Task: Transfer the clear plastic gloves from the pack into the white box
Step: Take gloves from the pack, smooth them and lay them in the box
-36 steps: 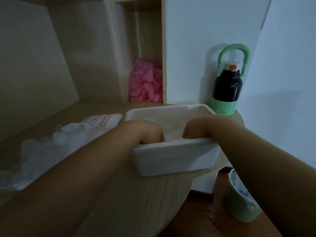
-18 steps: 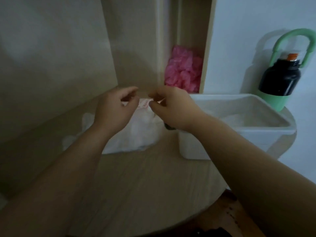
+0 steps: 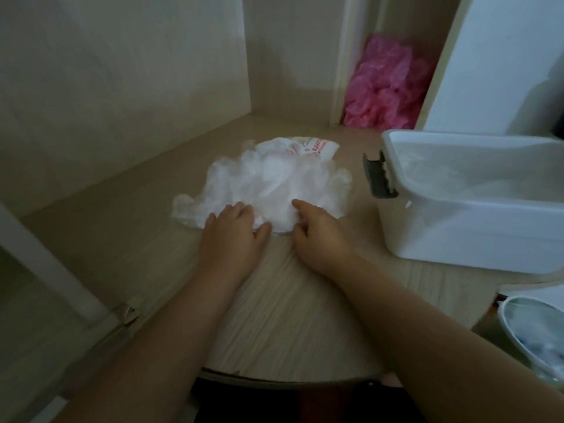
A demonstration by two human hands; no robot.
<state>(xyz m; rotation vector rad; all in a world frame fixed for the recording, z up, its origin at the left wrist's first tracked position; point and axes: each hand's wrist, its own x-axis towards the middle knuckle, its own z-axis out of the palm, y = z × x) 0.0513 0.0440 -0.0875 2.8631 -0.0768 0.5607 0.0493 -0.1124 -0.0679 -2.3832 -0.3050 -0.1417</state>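
A loose pile of clear plastic gloves lies on the wooden table, spilling from its pack, which has red print and sits at the pile's far side. My left hand is at the pile's near edge, fingers on top and thumb beneath a fold of the gloves. My right hand is beside it, index finger stretched onto the pile and the other fingers curled into its edge. The white box stands open to the right, with some clear gloves inside.
The box has a grey latch facing the pile. A pink crumpled heap fills the shelf niche behind. A pale green bin stands below the table's rounded edge at the lower right. Cabinet walls close in the left and back.
My hands left the white box, lifted at the pack's top, and now have come down to the near edge of the glove pile. The view has swung left and downward.
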